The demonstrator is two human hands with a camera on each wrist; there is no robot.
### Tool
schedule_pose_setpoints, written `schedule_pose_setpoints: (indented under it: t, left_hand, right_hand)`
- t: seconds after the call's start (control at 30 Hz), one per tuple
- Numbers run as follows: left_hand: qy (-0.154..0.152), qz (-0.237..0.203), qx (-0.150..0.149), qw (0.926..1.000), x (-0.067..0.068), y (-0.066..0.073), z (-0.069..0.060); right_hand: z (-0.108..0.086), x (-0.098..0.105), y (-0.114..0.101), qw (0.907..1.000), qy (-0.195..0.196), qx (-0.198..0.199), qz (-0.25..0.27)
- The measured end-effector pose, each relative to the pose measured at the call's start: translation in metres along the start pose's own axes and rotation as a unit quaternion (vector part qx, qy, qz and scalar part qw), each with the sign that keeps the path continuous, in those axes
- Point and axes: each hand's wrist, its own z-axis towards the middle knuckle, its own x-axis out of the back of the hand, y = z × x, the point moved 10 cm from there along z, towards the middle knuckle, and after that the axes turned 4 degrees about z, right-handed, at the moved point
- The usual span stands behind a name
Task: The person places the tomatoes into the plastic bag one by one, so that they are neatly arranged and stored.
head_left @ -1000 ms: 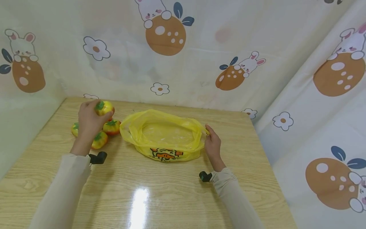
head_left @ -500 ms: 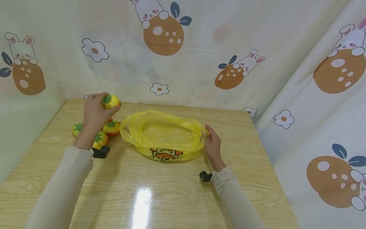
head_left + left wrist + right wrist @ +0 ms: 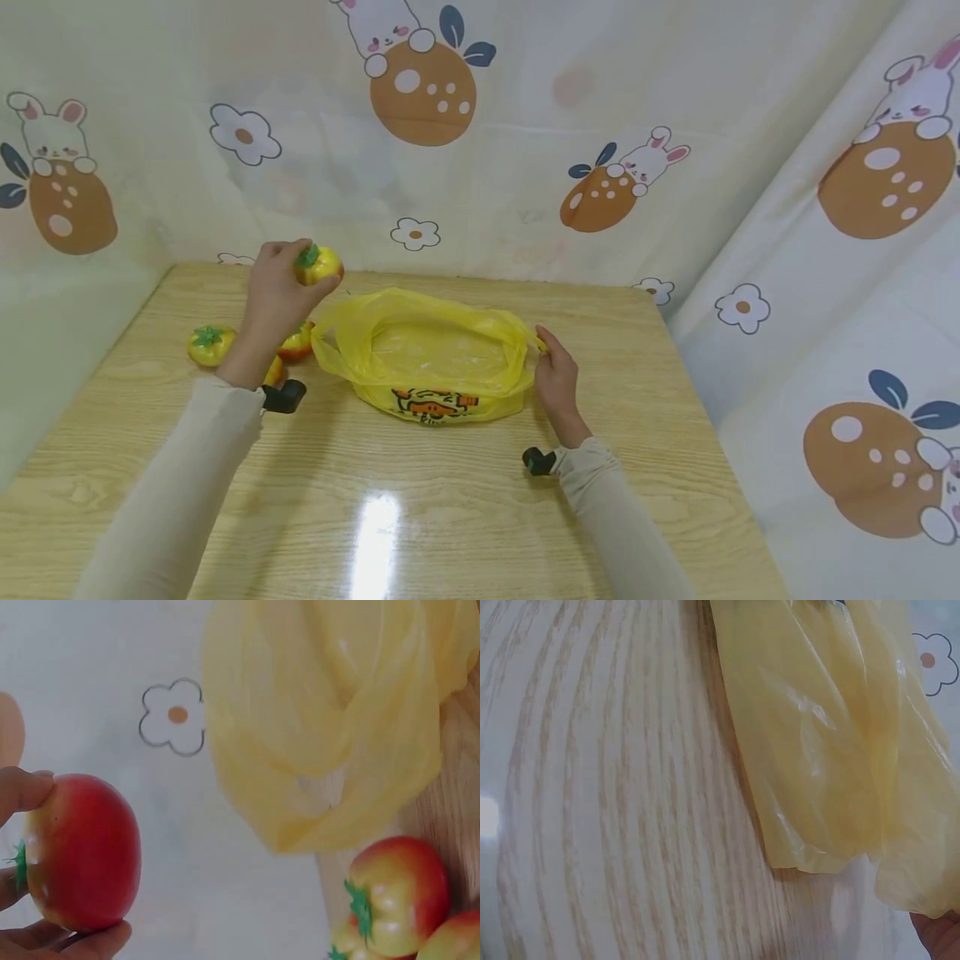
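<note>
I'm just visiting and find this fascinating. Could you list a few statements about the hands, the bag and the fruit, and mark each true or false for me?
1. The left hand holds a red-and-yellow fruit with a green top. True.
2. The right hand grips the edge of the yellow bag. True.
3. The bag's mouth is closed. False: it is open.
4. The held fruit is inside the bag. False: it is raised outside the bag.
5. In the head view, other fruits lie on the table left of the bag. True.
</note>
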Motion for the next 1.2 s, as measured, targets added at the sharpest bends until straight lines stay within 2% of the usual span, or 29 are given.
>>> schedule_pose_setpoints:
  t: [0.2,0.4,0.8,1.2]
  left_hand:
    - [-0.015,-0.005,-0.01,0.9998,-0.017,0.009,0.0]
    - [-0.026,-0.01,-0.023,0.9994,-0.033,0.01,-0.001]
    - [-0.053,-0.02,-0.022,0.9982,-0.06,0.019,-0.002]
    - [-0.08,-0.022,-0.039,0.9958,-0.094,0.02,-0.001]
  right_hand:
    - [-0.001,0.005,-0.001,1.0,0.002,-0.001,0.004]
    - [0.0,0.007,-0.003,1.0,0.0,-0.003,-0.009]
    - [-0.003,0.012,-0.005,0.9999,0.002,-0.006,-0.009]
    - [-0.006,0.012,-0.008,0.9992,0.014,0.03,-0.025]
